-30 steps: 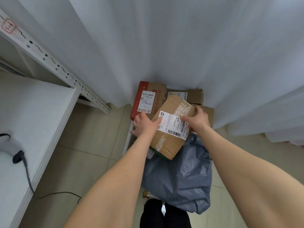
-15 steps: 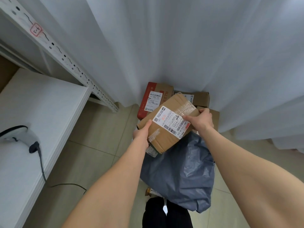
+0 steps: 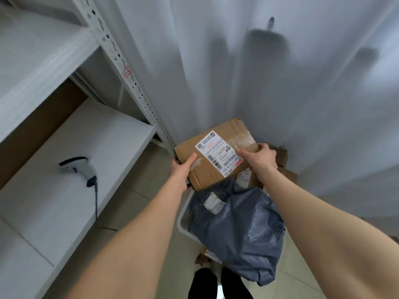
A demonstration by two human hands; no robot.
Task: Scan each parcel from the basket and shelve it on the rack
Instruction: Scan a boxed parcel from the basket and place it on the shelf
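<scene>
I hold a brown cardboard parcel point(image 3: 207, 175) with a white barcode label on top, lifted above the basket point(image 3: 182, 216). My left hand point(image 3: 182, 169) grips its near left corner, thumb on top. My right hand point(image 3: 260, 157) grips its right edge, thumb lying on the label. A dark grey plastic mailer point(image 3: 239, 234) fills the near part of the basket, and other cardboard parcels point(image 3: 282, 167) lie behind it, partly hidden. A white handheld scanner point(image 3: 78, 168) with a black cable lies on the white rack shelf point(image 3: 64, 201) to my left.
The rack's perforated grey upright point(image 3: 129, 83) rises just left of the parcel, with a higher shelf point(image 3: 38, 61) above. A white curtain point(image 3: 259, 72) hangs behind the basket. Tiled floor lies between rack and basket. My dark shoes point(image 3: 216, 283) show at the bottom.
Both hands have raised the parcel out of the basket and turned it flatter, label up. My view has swung up and left, bringing more of the rack and scanner into sight.
</scene>
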